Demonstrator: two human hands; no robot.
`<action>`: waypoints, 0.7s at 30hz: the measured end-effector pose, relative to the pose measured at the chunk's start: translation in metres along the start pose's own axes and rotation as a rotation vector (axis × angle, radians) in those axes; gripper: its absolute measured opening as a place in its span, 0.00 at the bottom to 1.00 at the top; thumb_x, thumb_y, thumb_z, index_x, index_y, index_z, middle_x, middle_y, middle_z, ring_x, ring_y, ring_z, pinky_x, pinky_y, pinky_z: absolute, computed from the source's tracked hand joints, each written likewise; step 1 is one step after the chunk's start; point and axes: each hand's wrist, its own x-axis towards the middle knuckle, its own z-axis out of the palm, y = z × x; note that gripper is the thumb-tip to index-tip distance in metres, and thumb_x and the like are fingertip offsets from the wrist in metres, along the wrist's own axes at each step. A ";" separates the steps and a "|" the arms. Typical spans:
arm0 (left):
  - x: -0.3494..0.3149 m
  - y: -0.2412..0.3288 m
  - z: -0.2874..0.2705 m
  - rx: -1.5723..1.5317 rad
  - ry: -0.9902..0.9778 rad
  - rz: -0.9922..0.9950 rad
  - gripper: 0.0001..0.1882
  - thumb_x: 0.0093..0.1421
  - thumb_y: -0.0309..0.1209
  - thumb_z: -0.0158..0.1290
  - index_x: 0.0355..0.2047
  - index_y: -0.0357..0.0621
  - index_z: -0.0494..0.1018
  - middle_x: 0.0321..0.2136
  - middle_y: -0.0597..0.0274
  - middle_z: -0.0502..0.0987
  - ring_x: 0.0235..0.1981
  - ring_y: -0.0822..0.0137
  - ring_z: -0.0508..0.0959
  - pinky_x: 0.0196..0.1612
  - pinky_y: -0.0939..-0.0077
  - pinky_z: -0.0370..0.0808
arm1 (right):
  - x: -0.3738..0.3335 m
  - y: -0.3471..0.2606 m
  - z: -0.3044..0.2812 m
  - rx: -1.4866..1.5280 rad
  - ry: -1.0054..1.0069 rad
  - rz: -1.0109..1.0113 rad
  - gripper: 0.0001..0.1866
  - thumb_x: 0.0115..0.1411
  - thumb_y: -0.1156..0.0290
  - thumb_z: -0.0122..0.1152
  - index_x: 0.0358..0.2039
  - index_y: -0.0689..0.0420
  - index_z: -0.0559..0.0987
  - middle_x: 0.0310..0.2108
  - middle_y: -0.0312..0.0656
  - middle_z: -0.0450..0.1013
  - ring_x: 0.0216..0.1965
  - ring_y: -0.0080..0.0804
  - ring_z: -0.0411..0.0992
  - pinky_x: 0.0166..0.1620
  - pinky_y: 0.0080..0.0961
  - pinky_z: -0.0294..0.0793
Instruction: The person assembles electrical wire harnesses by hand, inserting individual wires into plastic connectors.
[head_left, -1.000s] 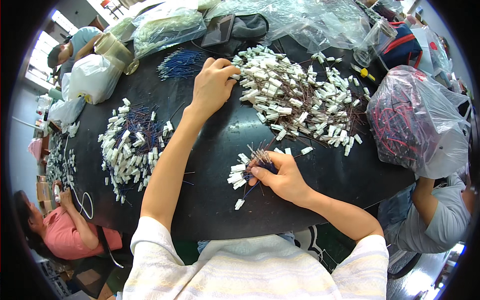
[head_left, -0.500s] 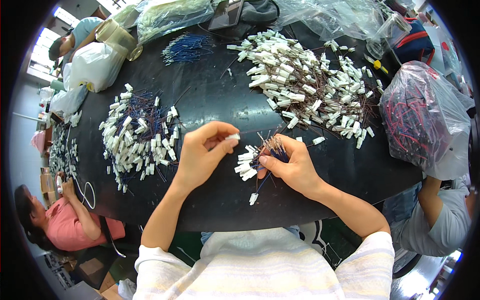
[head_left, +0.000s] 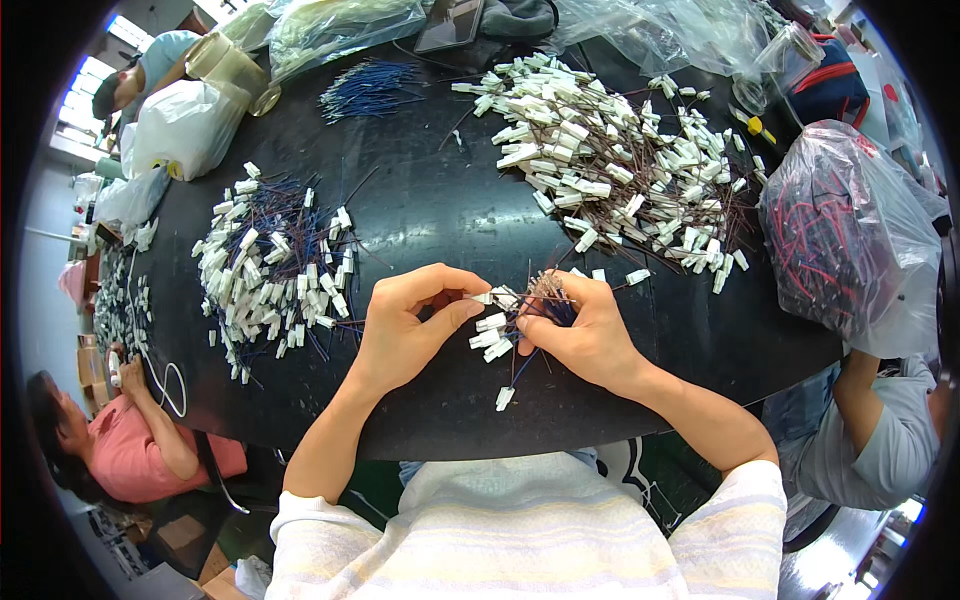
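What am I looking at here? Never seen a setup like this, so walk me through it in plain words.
There is no machine: these are a person's two bare hands. The view comes from a wide camera worn on their head, looking down, so edges look bent.

On the black table lie a left pile of white plugs on blue wires, a larger right pile of white plugs on brown wires, and loose blue wires at the back. A clear bag at the right holds red and dark wires.

The left hand pinches a white plug. The right hand has a bunch of wires in its grip, some with white plugs.
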 end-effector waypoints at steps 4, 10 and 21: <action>0.000 0.000 0.002 0.062 0.010 0.047 0.07 0.49 0.18 0.54 0.31 0.35 0.75 0.23 0.64 0.75 0.23 0.79 0.71 0.26 0.86 0.67 | -0.001 0.002 0.001 0.046 0.012 -0.001 0.03 0.46 0.76 0.55 0.21 0.62 0.73 0.16 0.35 0.71 0.20 0.17 0.68 0.25 0.17 0.66; 0.002 0.002 0.003 0.322 -0.018 0.253 0.09 0.45 0.18 0.56 0.29 0.37 0.76 0.19 0.62 0.72 0.17 0.75 0.68 0.20 0.83 0.63 | -0.001 0.002 0.000 0.098 0.005 0.020 0.03 0.46 0.76 0.55 0.22 0.62 0.73 0.16 0.34 0.70 0.20 0.16 0.67 0.23 0.16 0.64; 0.004 0.008 0.005 0.379 -0.082 0.120 0.07 0.46 0.21 0.58 0.28 0.37 0.77 0.16 0.61 0.72 0.17 0.76 0.68 0.20 0.80 0.64 | 0.002 0.006 0.002 0.118 -0.031 -0.020 0.04 0.49 0.76 0.55 0.26 0.63 0.74 0.19 0.37 0.72 0.21 0.18 0.68 0.25 0.19 0.67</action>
